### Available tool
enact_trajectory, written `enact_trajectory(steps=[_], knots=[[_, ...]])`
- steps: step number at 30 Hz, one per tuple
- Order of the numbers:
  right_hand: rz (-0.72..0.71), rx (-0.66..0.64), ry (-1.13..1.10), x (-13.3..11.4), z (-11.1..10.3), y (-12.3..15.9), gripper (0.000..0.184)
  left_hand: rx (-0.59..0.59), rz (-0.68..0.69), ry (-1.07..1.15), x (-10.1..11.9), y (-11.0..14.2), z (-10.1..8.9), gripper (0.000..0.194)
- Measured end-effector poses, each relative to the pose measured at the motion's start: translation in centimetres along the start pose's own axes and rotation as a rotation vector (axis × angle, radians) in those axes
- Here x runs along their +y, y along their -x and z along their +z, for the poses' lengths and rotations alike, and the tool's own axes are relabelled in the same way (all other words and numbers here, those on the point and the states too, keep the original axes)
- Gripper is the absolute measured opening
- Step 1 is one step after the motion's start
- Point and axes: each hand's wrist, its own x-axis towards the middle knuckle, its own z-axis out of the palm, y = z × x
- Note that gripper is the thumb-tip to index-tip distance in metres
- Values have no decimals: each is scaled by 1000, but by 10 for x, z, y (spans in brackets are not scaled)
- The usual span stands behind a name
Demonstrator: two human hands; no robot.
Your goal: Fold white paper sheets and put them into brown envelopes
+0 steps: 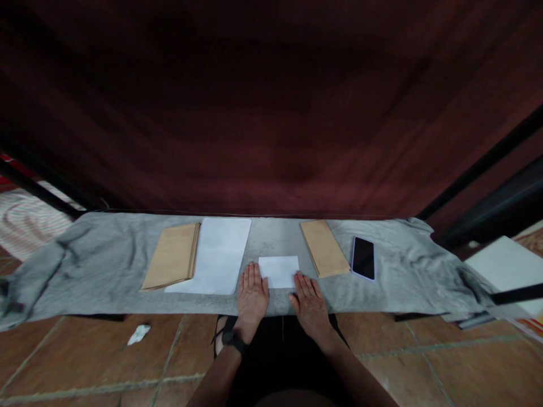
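Observation:
A small white sheet of paper (279,271), perhaps folded, lies flat on the grey cloth between my hands. My left hand (253,293) rests palm down at its left edge, fingers stretched out and pointing away from me. At the paper's lower right corner, my right hand (309,302) lies flat too, with its fingertips touching or very near the edge. Neither hand grips anything. Left of my left hand are larger white sheets (223,254), partly covered by a stack of brown envelopes (172,254). Beyond my right hand lies another brown envelope stack (324,249).
A phone (363,258) in a pale purple case lies right of the envelopes. Grey cloth (110,254) covers the narrow table, wrinkled at both ends. A dark red curtain (271,141) hangs behind it. A crumpled white scrap (138,334) is on the tiled floor.

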Motion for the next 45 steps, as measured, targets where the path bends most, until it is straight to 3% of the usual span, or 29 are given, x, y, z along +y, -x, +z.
enact_trajectory(steps=[12, 24, 35, 40, 45], knots=[[-27, -7, 17, 2, -1, 0, 58, -25, -65, 24, 1, 0, -11, 47], [-40, -19, 28, 4, 3, 1, 57, -62, -168, 284, 2, -17, -25, 22], [-59, -28, 14, 7, 1, 2, 56, -133, -282, 394, 6, -26, -26, 20], [-48, -17, -80, 8, 1, 1, 55, -93, -282, 480, 8, -23, -29, 19], [71, 8, -363, 16, 4, -5, 57, -37, -161, 574, 17, -18, -43, 16]])
